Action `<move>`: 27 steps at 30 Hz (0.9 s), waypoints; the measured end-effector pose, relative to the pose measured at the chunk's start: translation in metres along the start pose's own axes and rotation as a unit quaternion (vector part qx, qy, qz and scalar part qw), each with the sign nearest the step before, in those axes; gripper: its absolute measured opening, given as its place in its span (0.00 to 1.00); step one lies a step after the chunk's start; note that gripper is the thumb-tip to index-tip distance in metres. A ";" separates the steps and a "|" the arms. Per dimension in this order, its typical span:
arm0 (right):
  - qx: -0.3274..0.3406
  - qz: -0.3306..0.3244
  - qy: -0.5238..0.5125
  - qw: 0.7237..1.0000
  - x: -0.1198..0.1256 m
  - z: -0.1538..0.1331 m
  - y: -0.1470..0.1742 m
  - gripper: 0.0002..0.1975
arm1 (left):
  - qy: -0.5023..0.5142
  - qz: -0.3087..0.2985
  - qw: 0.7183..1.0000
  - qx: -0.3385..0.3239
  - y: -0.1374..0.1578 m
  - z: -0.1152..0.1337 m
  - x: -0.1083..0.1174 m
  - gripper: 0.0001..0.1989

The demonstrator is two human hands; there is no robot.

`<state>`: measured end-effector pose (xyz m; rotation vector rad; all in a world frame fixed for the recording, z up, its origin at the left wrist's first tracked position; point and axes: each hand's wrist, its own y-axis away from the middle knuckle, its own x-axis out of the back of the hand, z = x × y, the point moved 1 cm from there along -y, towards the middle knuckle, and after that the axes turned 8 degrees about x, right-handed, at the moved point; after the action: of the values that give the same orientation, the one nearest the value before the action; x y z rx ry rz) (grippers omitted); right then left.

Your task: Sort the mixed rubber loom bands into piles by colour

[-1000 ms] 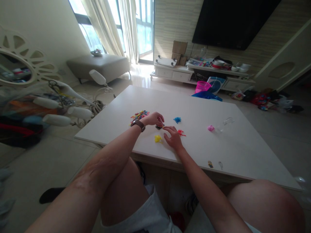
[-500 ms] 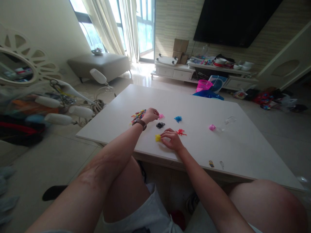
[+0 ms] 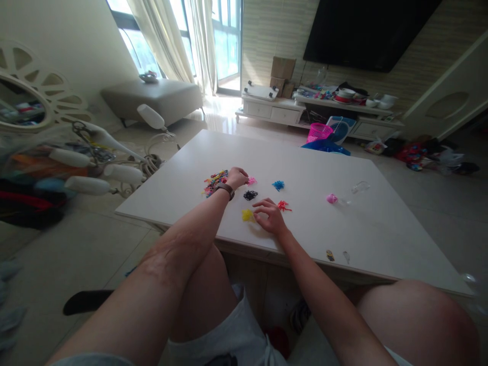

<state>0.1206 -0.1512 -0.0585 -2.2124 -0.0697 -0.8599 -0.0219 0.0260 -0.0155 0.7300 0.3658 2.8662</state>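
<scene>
My left hand (image 3: 237, 178), with a watch on its wrist, reaches to the left edge of a small pink pile (image 3: 251, 180). Its fingers are drawn together, and what they pinch, if anything, is too small to name. Just behind that hand lies a mixed heap of colourful rubber bands (image 3: 214, 183). My right hand (image 3: 269, 215) rests low over the table with its thumb and fingers apart, beside a yellow pile (image 3: 247, 215). Black bands (image 3: 250, 195) lie between the two hands. A red pile (image 3: 283, 206) sits right of my right hand, and a blue pile (image 3: 278, 185) farther back.
On the right of the white table (image 3: 381, 223) are a pink object (image 3: 332, 199) and a clear plastic piece (image 3: 360, 187). Near the front edge lie a small yellow figure piece (image 3: 330, 255) and a clear bit (image 3: 346, 257). A lamp with white shades (image 3: 124, 174) stands at left.
My right hand's fingertips have come slightly away from the yellow pile, which looks more spread. My left hand stays by the pink pile, its fingers lower. The view has shifted a little.
</scene>
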 end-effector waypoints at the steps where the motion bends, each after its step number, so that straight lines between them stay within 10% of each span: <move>1: 0.000 0.000 -0.001 1.000 0.000 0.000 0.000 0.05 | -0.006 0.004 1.000 -0.003 -0.001 0.000 -0.001 0.08; 18: -0.025 0.023 0.006 0.999 0.000 -0.001 -0.002 0.09 | 0.159 0.007 0.987 -0.004 -0.011 0.008 0.033 0.06; 27: -0.034 0.028 0.012 0.999 0.000 -0.001 -0.003 0.08 | -0.017 0.090 0.996 0.006 -0.011 -0.015 0.071 0.08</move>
<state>0.1192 -0.1496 -0.0569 -2.2561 0.0329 -0.8707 -0.0901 0.0489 0.0013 0.8543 0.3296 3.0169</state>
